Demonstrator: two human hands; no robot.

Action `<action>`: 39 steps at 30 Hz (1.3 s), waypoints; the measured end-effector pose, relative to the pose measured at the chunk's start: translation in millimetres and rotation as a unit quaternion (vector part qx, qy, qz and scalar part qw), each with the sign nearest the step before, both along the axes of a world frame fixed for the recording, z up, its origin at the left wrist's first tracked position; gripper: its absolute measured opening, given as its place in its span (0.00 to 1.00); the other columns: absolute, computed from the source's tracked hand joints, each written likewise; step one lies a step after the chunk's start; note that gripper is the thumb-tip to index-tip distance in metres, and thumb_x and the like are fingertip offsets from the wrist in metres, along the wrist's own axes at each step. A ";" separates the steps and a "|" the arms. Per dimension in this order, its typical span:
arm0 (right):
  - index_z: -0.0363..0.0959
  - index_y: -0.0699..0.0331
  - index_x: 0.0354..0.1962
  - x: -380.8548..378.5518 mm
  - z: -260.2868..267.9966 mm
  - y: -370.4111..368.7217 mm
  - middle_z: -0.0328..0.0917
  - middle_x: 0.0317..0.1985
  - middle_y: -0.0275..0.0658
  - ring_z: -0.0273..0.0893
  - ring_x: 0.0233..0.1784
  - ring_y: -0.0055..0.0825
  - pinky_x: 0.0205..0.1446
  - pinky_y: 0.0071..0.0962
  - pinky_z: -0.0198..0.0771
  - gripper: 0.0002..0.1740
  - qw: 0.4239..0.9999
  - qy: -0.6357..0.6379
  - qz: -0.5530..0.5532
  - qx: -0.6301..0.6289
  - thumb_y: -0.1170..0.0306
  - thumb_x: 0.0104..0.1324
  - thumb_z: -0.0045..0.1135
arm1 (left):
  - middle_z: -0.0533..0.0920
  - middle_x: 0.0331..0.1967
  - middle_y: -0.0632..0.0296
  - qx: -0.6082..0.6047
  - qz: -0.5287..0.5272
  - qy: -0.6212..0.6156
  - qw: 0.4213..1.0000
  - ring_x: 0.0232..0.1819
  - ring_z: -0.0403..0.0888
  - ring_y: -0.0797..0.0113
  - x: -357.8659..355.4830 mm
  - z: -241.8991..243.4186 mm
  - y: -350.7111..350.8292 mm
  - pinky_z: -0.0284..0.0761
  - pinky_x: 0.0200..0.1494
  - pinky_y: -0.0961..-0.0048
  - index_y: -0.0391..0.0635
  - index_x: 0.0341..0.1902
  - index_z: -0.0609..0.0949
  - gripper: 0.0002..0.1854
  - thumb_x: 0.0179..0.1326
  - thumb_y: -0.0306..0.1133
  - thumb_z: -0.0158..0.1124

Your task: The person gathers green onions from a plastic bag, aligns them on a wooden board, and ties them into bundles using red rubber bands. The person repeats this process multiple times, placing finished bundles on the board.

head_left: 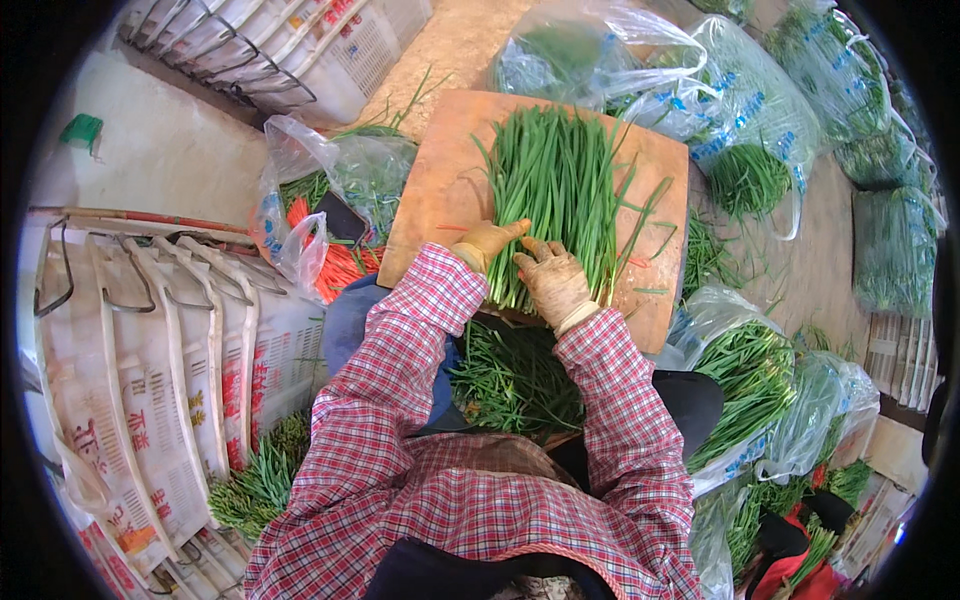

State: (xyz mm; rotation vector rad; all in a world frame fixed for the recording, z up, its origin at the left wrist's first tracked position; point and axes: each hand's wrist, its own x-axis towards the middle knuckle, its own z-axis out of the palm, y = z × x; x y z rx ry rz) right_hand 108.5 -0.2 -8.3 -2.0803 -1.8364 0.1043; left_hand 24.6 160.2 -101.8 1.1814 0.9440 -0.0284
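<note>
A broad bundle of green garlic chives (555, 172) lies loose on a wooden board (442, 172), leaf tips away from me and pale stems towards me. My left hand (486, 244), in a stained, yellowish glove, touches the bundle's left edge with one finger stretched over it; its other fingers are partly hidden. Across the lower stems rests my right hand (553, 281), gloved too, with bent fingers. Whether either hand grips any stems is unclear. A few stray leaves (649, 217) and a thin red tie (637, 262) are right of the bundle.
Plastic bags of chives (750, 112) stand at the right and far side. Red ties (341, 270) and a dark phone-like object (340, 217) sit in a bag on the left. White plastic crates (172, 360) line the left. Loose leaves (517, 375) fill the space below the board.
</note>
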 end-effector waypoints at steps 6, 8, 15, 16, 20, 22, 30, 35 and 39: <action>0.72 0.61 0.30 1.2 -8.7 -18.9 0.77 0.35 0.36 0.76 0.37 0.36 0.38 0.31 0.73 0.08 0.984 0.147 0.000 0.101 0.79 0.50 0.56 | 0.73 0.53 0.44 0.165 0.004 0.121 0.979 0.57 0.69 0.52 5.2 -40.4 -0.3 0.65 0.56 0.63 0.32 0.56 0.70 0.45 0.42 0.58 0.69; 0.72 0.62 0.31 -11.3 -5.3 -34.8 0.77 0.32 0.38 0.77 0.35 0.38 0.36 0.30 0.74 0.10 0.949 0.292 0.010 0.118 0.82 0.50 0.56 | 0.75 0.51 0.50 0.157 0.036 0.087 0.983 0.52 0.71 0.59 6.6 -37.8 -2.8 0.66 0.55 0.67 0.31 0.55 0.70 0.40 0.44 0.49 0.72; 0.64 0.59 0.54 -9.8 1.5 -38.7 0.74 0.47 0.44 0.78 0.34 0.41 0.36 0.35 0.74 0.30 0.965 0.178 -0.170 0.087 0.66 0.53 0.62 | 0.76 0.48 0.57 0.065 0.060 0.009 0.996 0.49 0.73 0.66 5.9 -3.8 -7.7 0.67 0.54 0.71 0.32 0.54 0.71 0.34 0.47 0.40 0.72; 0.61 0.61 0.56 -5.1 -1.8 -30.9 0.74 0.45 0.46 0.78 0.35 0.42 0.37 0.36 0.73 0.33 0.961 0.179 -0.213 0.010 0.61 0.54 0.61 | 0.76 0.48 0.57 0.066 0.060 0.013 0.996 0.49 0.73 0.66 5.6 -1.1 -8.6 0.67 0.54 0.71 0.32 0.54 0.71 0.34 0.47 0.40 0.73; 0.64 0.66 0.54 5.7 -19.5 -9.3 0.78 0.36 0.49 0.77 0.37 0.42 0.40 0.36 0.71 0.35 0.908 0.277 -0.293 -0.111 0.53 0.55 0.59 | 0.77 0.48 0.57 0.081 0.057 0.034 0.995 0.49 0.73 0.66 5.6 -4.0 -9.6 0.67 0.54 0.71 0.32 0.53 0.71 0.33 0.47 0.39 0.73; 0.71 0.68 0.47 6.6 -25.1 -10.0 0.78 0.35 0.49 0.78 0.37 0.41 0.41 0.35 0.71 0.28 0.869 0.367 -0.325 -0.065 0.55 0.56 0.59 | 0.77 0.47 0.57 0.097 0.055 0.052 0.992 0.49 0.73 0.66 6.2 -10.5 -8.6 0.67 0.54 0.71 0.33 0.53 0.71 0.33 0.46 0.39 0.73; 0.74 0.68 0.40 17.1 2.7 -45.5 0.77 0.28 0.31 0.68 0.22 0.13 0.24 0.11 0.64 0.12 0.660 0.676 -0.327 0.020 0.70 0.60 0.57 | 0.77 0.47 0.57 0.105 0.089 0.052 0.989 0.49 0.73 0.66 13.4 -19.5 -7.9 0.66 0.54 0.71 0.32 0.52 0.72 0.34 0.44 0.38 0.75; 0.75 0.68 0.41 -11.4 15.3 -82.4 0.77 0.29 0.32 0.71 0.25 0.13 0.28 0.12 0.68 0.10 0.711 0.671 -0.209 -0.027 0.75 0.62 0.54 | 0.74 0.51 0.54 0.108 0.087 0.047 0.989 0.54 0.69 0.63 13.3 -1.1 -13.0 0.64 0.57 0.69 0.32 0.56 0.68 0.39 0.42 0.36 0.76; 0.72 0.70 0.44 -6.2 -5.2 -90.3 0.77 0.31 0.34 0.73 0.28 0.16 0.31 0.15 0.71 0.13 0.651 0.683 -0.321 0.080 0.75 0.62 0.53 | 0.68 0.58 0.52 0.130 0.125 0.007 0.984 0.58 0.66 0.61 12.8 6.6 -13.7 0.61 0.61 0.68 0.32 0.62 0.59 0.46 0.41 0.30 0.76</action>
